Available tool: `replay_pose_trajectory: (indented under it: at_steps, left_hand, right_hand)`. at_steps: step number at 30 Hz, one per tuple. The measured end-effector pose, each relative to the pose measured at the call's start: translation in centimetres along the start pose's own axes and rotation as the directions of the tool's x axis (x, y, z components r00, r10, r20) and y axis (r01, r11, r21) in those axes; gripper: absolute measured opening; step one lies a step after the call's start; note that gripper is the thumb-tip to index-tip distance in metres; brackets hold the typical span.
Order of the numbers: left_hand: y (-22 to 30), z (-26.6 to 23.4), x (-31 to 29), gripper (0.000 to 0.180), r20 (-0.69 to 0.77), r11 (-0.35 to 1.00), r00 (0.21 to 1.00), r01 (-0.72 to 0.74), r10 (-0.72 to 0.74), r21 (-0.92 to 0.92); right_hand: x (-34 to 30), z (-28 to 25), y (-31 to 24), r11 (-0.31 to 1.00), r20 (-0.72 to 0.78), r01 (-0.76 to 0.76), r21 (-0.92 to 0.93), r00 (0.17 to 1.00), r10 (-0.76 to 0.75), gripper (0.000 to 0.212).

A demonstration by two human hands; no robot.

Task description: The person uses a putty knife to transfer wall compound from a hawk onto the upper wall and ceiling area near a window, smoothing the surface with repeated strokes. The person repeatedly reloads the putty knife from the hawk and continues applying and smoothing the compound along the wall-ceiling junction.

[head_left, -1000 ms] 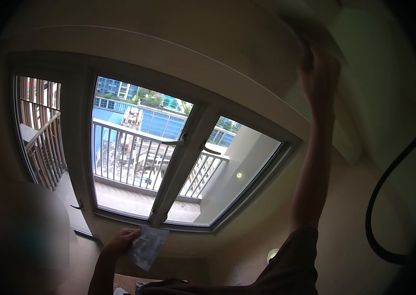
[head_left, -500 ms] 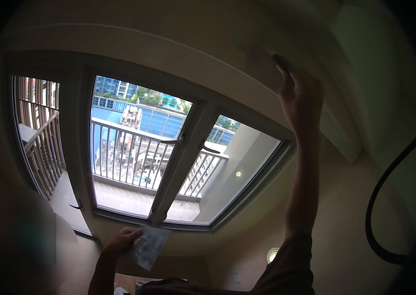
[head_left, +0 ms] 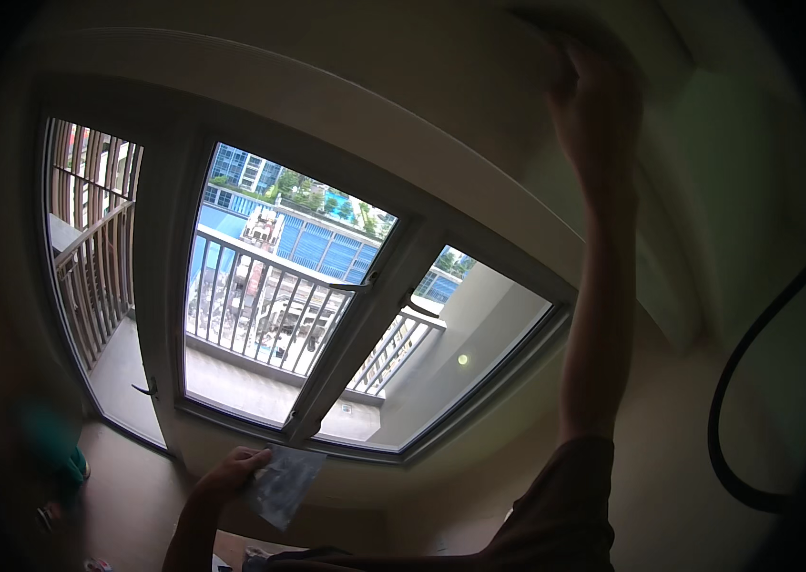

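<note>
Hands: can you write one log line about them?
left hand: holds small clear bag | right hand: raised at ceiling | window: behind

Clear glossy plastic bag (head_left: 284, 484); matt smooth ceiling moulding (head_left: 346, 114); metal railing (head_left: 260, 305).

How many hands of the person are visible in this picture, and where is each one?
2. The left hand is low, holding a clear plastic bag below the window. The right hand is raised against the ceiling.

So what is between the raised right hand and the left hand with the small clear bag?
In the head view, the window frame lies between right hand and left hand holding the bag.
</note>
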State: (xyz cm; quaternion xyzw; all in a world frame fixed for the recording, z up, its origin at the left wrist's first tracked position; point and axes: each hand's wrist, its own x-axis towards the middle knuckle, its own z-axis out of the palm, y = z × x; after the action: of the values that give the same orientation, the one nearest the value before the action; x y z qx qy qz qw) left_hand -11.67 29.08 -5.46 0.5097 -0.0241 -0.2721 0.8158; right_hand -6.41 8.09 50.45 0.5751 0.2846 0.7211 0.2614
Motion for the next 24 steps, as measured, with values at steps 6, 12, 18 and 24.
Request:
replay_pose_trajectory:
  at_steps: [6, 12, 18, 24]
  left_hand:
    - [-0.1, -1.1, -0.1, 0.034, -0.009, 0.998, 0.999, -0.03, 0.031, 0.047]
    - [-0.2, -1.4, -0.3, 0.038, -0.037, 1.0, 0.999, -0.009, 0.009, -0.012]
    - [0.6, -1.2, -1.7, 0.036, -0.065, 0.998, 0.996, -0.061, 0.059, -0.03]
    - [0.6, -0.9, -2.3, 0.035, -0.091, 0.997, 0.994, -0.052, 0.056, 0.051]
  right_hand:
    - [-2.4, 1.3, -1.9, 0.994, 0.064, -0.041, 0.098, 0.997, 0.035, 0.035]
    - [-4.9, -0.5, -5.6, 0.978, 0.097, -0.122, 0.168, 0.99, 0.107, 0.039]
    - [-1.5, -1.9, -3.1, 0.955, 0.145, -0.21, 0.212, 0.973, 0.181, 0.036]
    - [-0.8, -0.3, -2.1, 0.993, -0.03, -0.078, 0.089, 0.996, 0.081, 0.029]
